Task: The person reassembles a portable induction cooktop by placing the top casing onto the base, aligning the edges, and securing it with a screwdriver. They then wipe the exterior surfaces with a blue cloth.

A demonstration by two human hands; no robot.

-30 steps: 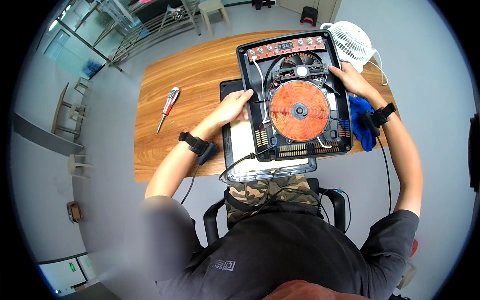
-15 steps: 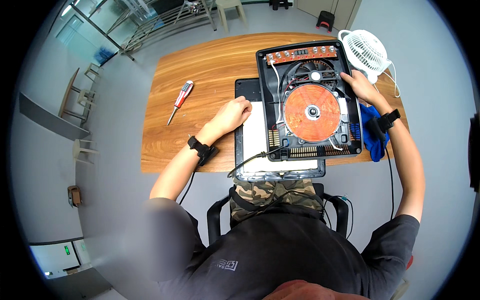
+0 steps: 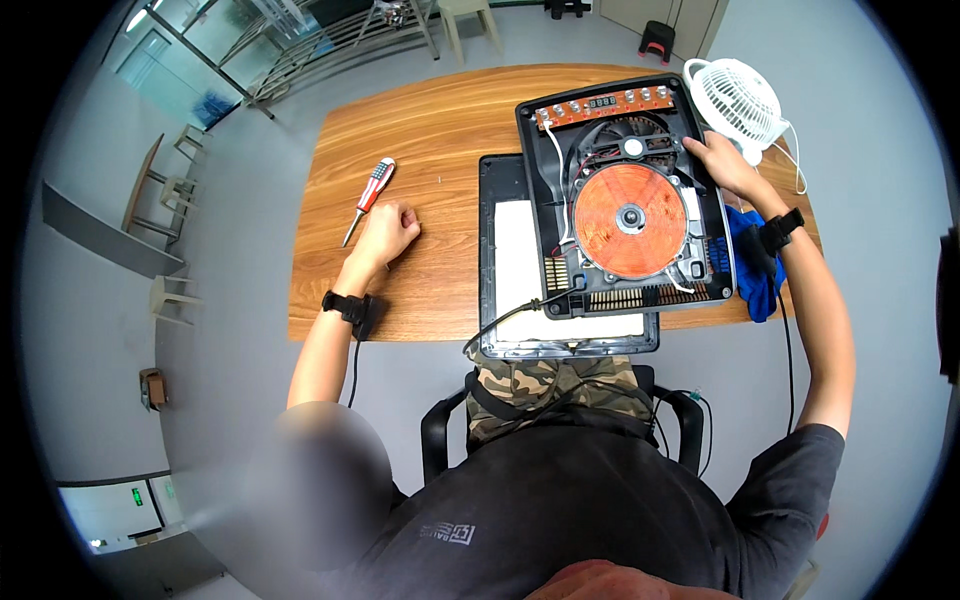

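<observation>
The right hand [image 3: 728,165] grips the black case [image 3: 534,185] by its right side. The thumb hooks over the rim, and the other fingers are hidden. The case is like an open box, partly over a flat black tray [image 3: 500,175]. I cannot tell if it rests there or is held up.

Inside the case, a big round copper coil [image 3: 620,240] is in the middle. A black fan [image 3: 618,128] is just past it, and a red strip [image 3: 585,108] with a tiny screen crosses the far end. A white wire [image 3: 563,190] runs along the left. A black cord [image 3: 500,320] comes out near the front.

The tray has a pale sheet [image 3: 515,250] in it. The left hand [image 3: 388,233] is over the brown table [image 3: 440,280], just beside a red and white screwdriver [image 3: 376,183]. Its fingers curl in, and I cannot tell if they hold anything.
</observation>
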